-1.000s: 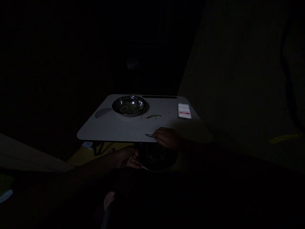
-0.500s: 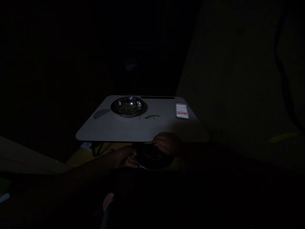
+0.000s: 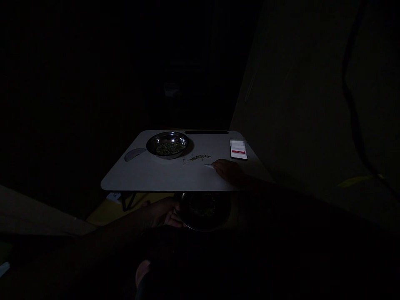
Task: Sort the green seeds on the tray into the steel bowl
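Hands (image 3: 170,212) (image 3: 228,170) on bowl (image 3: 200,225) and tool (image 3: 208,166)

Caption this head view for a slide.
Left hand holds a dark bowl by the white table; right hand holds a pale flat piece near scattered grains.

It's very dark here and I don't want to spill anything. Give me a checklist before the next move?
1. Left hand gripping the lower bowl at its side: ok.
2. Lower bowl held level: cannot tell, too dark.
3. Right hand holding the thin pale piece: ok.
4. Loose greenish bits gathered tightly: not ok, they lie scattered.
5. Steel bowl upright on the white table: ok.
6. Phone apart from the bits: ok.
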{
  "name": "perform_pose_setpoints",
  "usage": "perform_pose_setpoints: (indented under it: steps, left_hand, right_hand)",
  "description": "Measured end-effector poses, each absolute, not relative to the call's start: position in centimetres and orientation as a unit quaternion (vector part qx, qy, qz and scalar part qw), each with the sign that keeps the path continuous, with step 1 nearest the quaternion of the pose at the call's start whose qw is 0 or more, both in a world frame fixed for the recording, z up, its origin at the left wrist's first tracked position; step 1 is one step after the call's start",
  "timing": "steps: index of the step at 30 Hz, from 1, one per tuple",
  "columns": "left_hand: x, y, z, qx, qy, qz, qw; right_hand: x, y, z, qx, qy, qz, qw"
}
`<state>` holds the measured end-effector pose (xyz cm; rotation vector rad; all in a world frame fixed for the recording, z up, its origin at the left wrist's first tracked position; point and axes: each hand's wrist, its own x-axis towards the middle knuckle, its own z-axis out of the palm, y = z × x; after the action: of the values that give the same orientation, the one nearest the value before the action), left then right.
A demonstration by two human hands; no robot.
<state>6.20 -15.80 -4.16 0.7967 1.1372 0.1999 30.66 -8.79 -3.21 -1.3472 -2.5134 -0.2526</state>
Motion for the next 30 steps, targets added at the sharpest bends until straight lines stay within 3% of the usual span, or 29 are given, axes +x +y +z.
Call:
perform_pose_setpoints:
  steps: [30]
  left_hand:
    - [5.2,-16.0,-3.0,0.347,0.535,0.108,0.762]
  right_hand:
    - [30.3,-6.4,-3.6,-0.475,-0.86,-0.159,0.096]
